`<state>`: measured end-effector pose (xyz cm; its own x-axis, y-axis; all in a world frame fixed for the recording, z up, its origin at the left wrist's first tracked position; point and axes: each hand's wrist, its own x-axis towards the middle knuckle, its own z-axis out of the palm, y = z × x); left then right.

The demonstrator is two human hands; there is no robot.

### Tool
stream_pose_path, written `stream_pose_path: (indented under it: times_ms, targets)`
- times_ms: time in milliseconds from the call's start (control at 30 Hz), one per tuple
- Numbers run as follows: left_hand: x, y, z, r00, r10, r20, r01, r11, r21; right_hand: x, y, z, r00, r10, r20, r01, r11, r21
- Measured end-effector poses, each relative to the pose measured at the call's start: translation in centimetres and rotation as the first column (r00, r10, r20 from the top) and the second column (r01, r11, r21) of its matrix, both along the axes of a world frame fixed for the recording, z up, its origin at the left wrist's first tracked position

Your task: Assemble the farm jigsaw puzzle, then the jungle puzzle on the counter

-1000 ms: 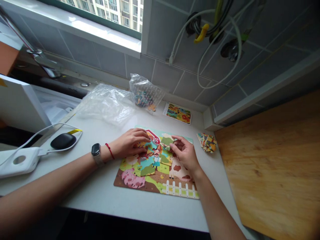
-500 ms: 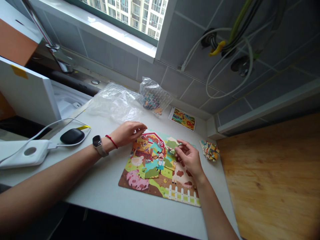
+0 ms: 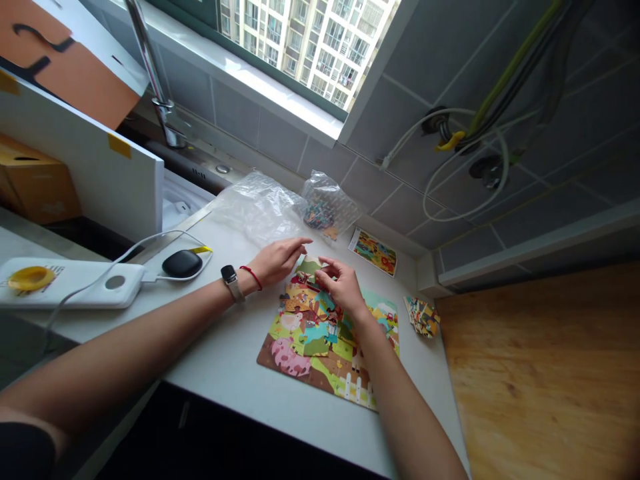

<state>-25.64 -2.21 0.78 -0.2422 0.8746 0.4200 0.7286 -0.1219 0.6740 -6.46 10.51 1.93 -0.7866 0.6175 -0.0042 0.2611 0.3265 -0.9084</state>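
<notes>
A farm-picture jigsaw puzzle [image 3: 285, 357] lies flat on the white counter, with several loose pieces resting on top of it. My right hand [image 3: 343, 287] pinches a green and cream puzzle piece [image 3: 309, 267] over the board's upper left corner. Beside that corner is my left hand [image 3: 280, 261], its fingers stretched out and nothing seen in them. Its fingertips are close to the held piece; whether they touch the board I cannot tell. My right hand and forearm hide part of the puzzle's middle and right.
A small pile of puzzle pieces [image 3: 424, 318] sits right of the board. Behind are a picture card [image 3: 374, 251], a bag of pieces [image 3: 320, 212] and crumpled clear plastic [image 3: 257, 207]. A black case [image 3: 183, 263] and white power strip [image 3: 125, 283] with cable lie left.
My right hand has carried the green piece leftward across the board to its upper left corner. The view has shifted, and my left hand remains by that corner.
</notes>
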Motion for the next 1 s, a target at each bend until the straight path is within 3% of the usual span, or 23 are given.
stream_pose_path:
  times_ms: [200,500,633,733,800,1000]
  targets:
    - [-0.8,0.3,-0.7,0.991,0.061,-0.115,-0.083,0.977,-0.197,-1.5,-0.5,-0.7,0.993,-0.028,0.113,-0.011,0.944,0.330]
    - [-1.4,0.4,-1.0,0.972,-0.095,-0.213,0.050,0.977,-0.205,-1.1,-0.4,-0.3,0.988,-0.015,0.154,-0.036,0.945,0.326]
    - [-1.2,0.4,-1.2,0.972,-0.102,-0.213,0.063,0.981,-0.181,0.0,-1.0,0.4,0.992,-0.070,0.108,0.021,0.913,0.408]
    - [-1.2,0.4,-1.3,0.975,-0.105,-0.195,0.074,0.984,-0.160,2.6,-1.5,1.1,0.975,-0.220,0.023,0.179,0.846,0.503]
    - [-1.3,0.4,-1.4,0.976,-0.113,-0.186,0.085,0.985,-0.153,5.3,-1.9,1.5,0.949,-0.312,-0.032,0.273,0.772,0.574]
    - [-1.8,0.4,-1.7,0.964,-0.159,-0.215,0.132,0.982,-0.134,16.4,-1.4,1.7,0.867,-0.495,-0.057,0.365,0.553,0.749]
